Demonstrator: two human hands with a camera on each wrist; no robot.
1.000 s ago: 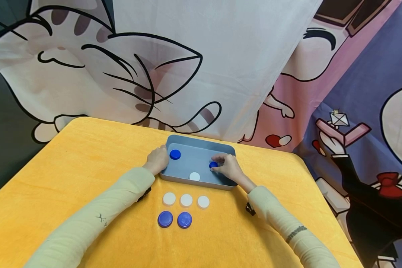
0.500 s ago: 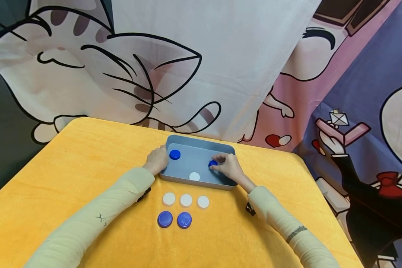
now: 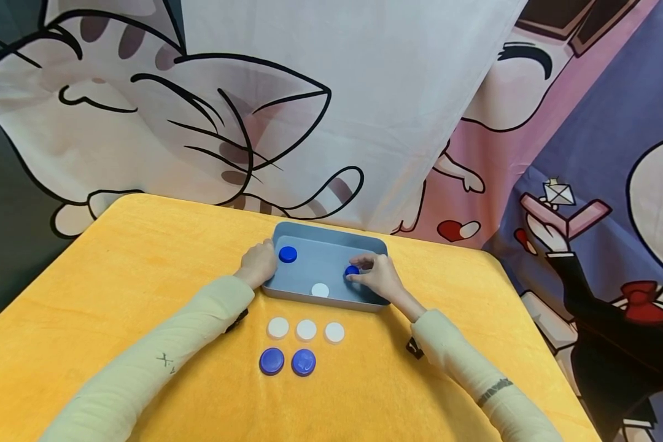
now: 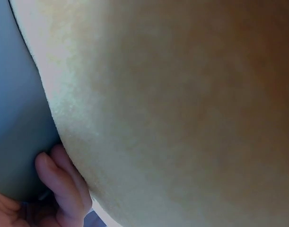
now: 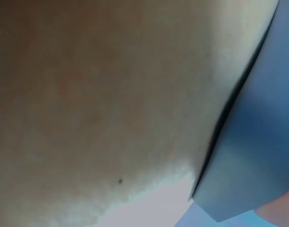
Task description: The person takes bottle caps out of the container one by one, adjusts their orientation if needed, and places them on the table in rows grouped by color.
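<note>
A blue-grey tray (image 3: 320,248) lies near the far side of the table. My left hand (image 3: 258,264) grips its left end, and in the left wrist view curled fingers (image 4: 64,187) show against the grey tray wall (image 4: 19,104). Inside the tray at the right, my right hand (image 3: 377,275) pinches a blue bottle cap (image 3: 351,270) between thumb and fingers, which partly cover it. Another blue cap (image 3: 288,254) lies in the tray's left part. One white cap (image 3: 320,290) is by the front wall. The right wrist view shows mostly skin and the tray (image 5: 258,132).
In front of the tray, a row of three white caps (image 3: 306,330) lies on the yellow tablecloth (image 3: 188,245). Nearer still are two blue caps (image 3: 272,361), side by side. A printed cloth (image 3: 398,110) hangs behind the table.
</note>
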